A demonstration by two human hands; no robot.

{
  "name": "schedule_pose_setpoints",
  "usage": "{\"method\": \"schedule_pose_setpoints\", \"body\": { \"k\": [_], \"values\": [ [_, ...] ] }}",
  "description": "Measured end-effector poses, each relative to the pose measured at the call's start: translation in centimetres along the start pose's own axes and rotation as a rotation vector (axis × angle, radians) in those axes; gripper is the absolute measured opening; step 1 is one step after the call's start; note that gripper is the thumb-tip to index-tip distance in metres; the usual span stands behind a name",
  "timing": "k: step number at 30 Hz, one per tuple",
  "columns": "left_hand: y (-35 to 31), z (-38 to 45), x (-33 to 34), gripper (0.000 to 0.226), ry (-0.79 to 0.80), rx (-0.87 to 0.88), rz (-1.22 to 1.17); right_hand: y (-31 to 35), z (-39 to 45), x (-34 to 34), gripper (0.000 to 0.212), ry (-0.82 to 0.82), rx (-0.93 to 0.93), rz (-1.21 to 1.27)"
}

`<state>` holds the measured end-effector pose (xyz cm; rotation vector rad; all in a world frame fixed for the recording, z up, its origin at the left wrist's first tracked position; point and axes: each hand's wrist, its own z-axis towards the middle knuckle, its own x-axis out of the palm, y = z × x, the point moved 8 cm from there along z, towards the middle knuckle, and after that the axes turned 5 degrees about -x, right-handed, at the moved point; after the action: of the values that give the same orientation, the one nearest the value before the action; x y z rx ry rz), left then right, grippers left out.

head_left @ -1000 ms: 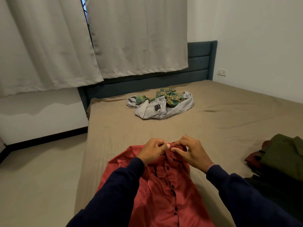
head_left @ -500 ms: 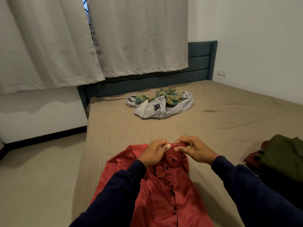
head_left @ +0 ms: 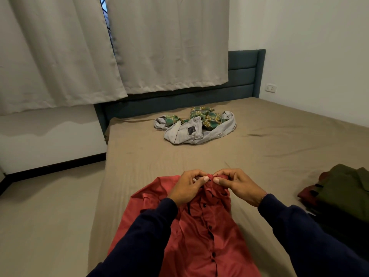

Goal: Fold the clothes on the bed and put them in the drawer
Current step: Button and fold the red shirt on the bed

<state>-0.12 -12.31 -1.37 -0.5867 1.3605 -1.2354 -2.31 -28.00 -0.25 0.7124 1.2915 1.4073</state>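
At the near edge of the bed, the red shirt is lying spread front-up, and the left hand and right hand are both pinching its collar, thumbs nearly touching. Being light, limp cloth, it is likely sagging wherever unsupported, so collar and shoulders look best for lifting. Farther up the bed, grey jeans and a green plaid garment are waiting in a heap, with folded clothes stacking at its right side.
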Motion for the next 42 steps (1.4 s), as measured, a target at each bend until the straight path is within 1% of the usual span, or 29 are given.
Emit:
{"method": "schedule_pose_setpoints", "body": {
  "k": [9,13,16,17,20,22,31,34,39,42],
  "values": [
    [-1.1,-0.2,-0.2,0.008,-0.033,0.051,0.087,-0.7,-0.2,0.5,0.018,-0.038,0.061,0.069],
    [-1.2,-0.2,-0.2,0.01,-0.048,0.083,0.153,-1.0,-0.3,0.9,0.021,-0.048,0.088,0.098],
    [-1.5,-0.3,-0.3,0.022,-0.074,0.112,0.216,-1.3,-0.4,0.9,0.021,-0.083,0.075,0.125],
    [-1.6,-0.4,-0.3,0.023,-0.08,0.123,0.231,-1.4,-0.5,0.9,0.021,-0.099,0.069,0.13],
    [-2.0,-0.3,-0.2,0.013,-0.095,0.127,0.281,-1.6,-0.6,0.8,0.019,-0.15,0.051,0.13],
    [-1.8,-0.3,-0.2,0.011,-0.088,0.116,0.305,-1.8,-0.7,0.8,0.018,-0.165,0.048,0.131],
    [-1.7,0.1,-0.4,0.01,-0.023,0.094,0.357,-1.9,-0.4,0.7,0.021,-0.089,0.042,0.079],
    [-1.5,0.1,-0.3,0.008,0.011,0.074,0.361,-1.7,-0.4,0.8,0.021,-0.046,0.029,0.041],
    [-1.2,0.3,-0.2,0.008,0.05,0.075,0.364,-1.7,-0.4,1.2,0.019,0.045,0.07,0.022],
    [-0.9,0.0,0.2,0.008,0.128,0.019,0.26,-1.8,-0.4,1.3,0.027,0.117,0.08,-0.013]
  ]
}}
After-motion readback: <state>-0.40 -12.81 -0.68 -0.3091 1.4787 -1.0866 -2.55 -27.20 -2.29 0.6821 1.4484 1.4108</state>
